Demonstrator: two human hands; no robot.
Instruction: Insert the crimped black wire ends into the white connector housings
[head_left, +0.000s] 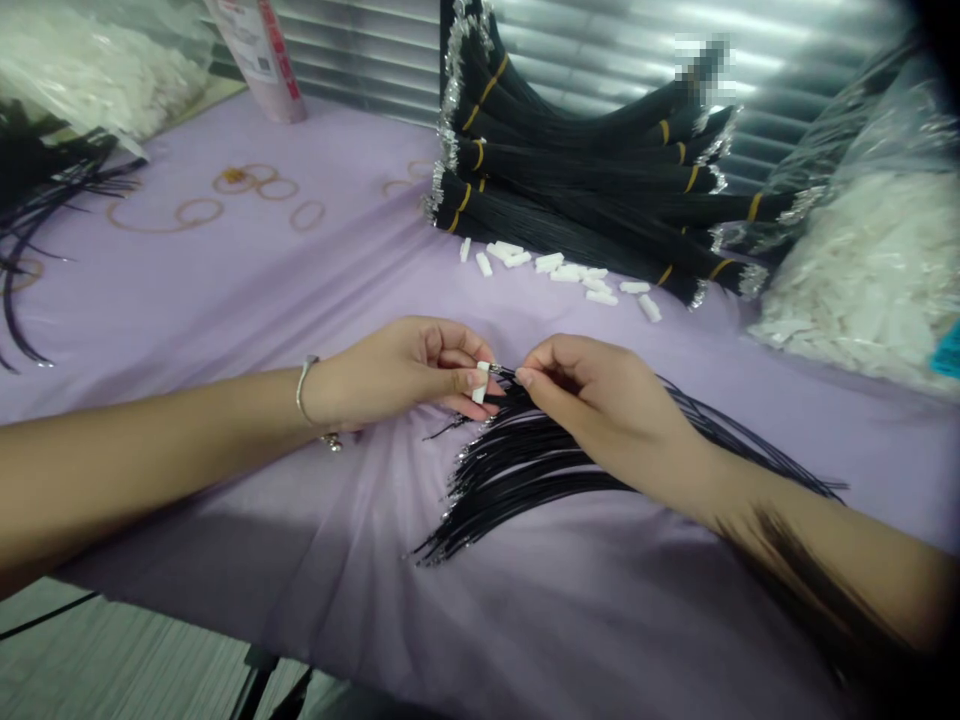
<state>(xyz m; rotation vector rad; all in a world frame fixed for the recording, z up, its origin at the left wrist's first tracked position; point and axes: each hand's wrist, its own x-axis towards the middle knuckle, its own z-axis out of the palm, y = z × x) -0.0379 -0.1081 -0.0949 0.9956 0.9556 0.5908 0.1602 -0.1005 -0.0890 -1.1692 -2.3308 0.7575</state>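
Head view: left grip [397,375] nearly closed, thumb and fingers pinching white connector housing [480,382] above lilac-covered desk [225,300]. Right grip [600,400] pinched on black wire ends [502,376] just beside housing, loose black wires [525,490] fanned beneath. Far: loose white housings [555,268], taped black wire bundles [577,180]. Far right: bag of housings [862,270].

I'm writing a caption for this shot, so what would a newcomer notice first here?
The two hands catch the eye first, at centre: the left hand pinches a small white connector beside wire ends held by the right hand. Beyond them, taped bundles of black wires fan across the lilac cloth, and loose black wires spread beneath the right hand.
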